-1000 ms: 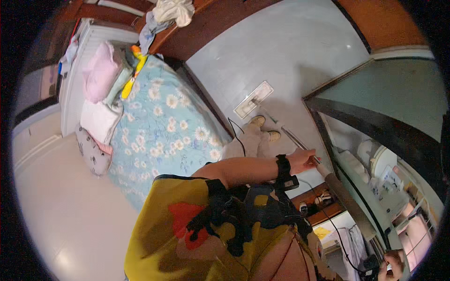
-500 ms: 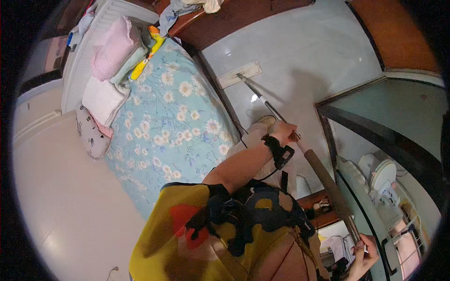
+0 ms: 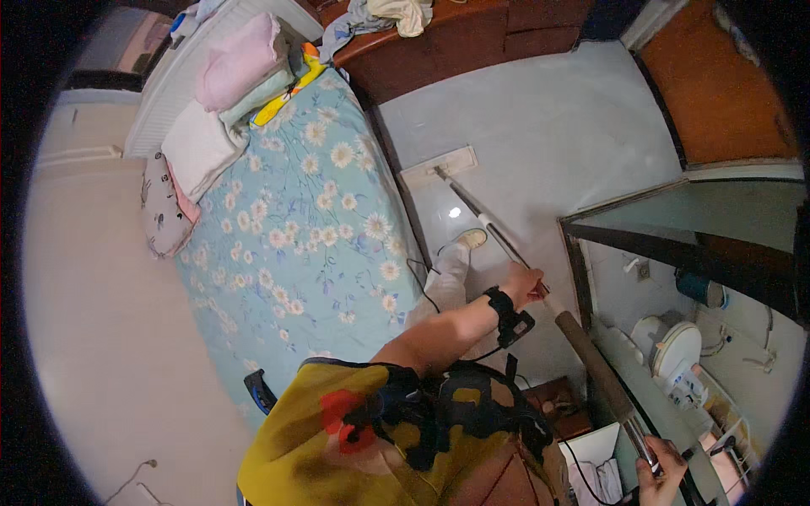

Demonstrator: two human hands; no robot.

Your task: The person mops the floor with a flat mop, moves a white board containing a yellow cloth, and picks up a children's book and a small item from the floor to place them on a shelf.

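Note:
A flat mop (image 3: 499, 238) with a long pole slants from the lower right up to its pale rectangular head (image 3: 460, 160), which rests on the floor next to the bed's side. My left hand (image 3: 525, 283) is closed round the pole near its middle, just above a brown sleeve (image 3: 591, 363) on it. At the pole's lower right end, my right hand (image 3: 663, 469) grips the metal part. A shoe (image 3: 474, 239) of mine stands on the grey floor (image 3: 557, 126), left of the pole and below the mop head.
On the left is a bed with a blue daisy-patterned sheet (image 3: 278, 244), pillows and folded bedding. A brown wooden cabinet (image 3: 456, 55) stands at the back. To the right, a dark-framed doorway (image 3: 576, 270) opens on a bathroom with a toilet (image 3: 677, 346).
My view has shifted, showing more of the cabinet and bathroom. Both hands keep their hold on the mop, whose head still lies on the floor near the bed.

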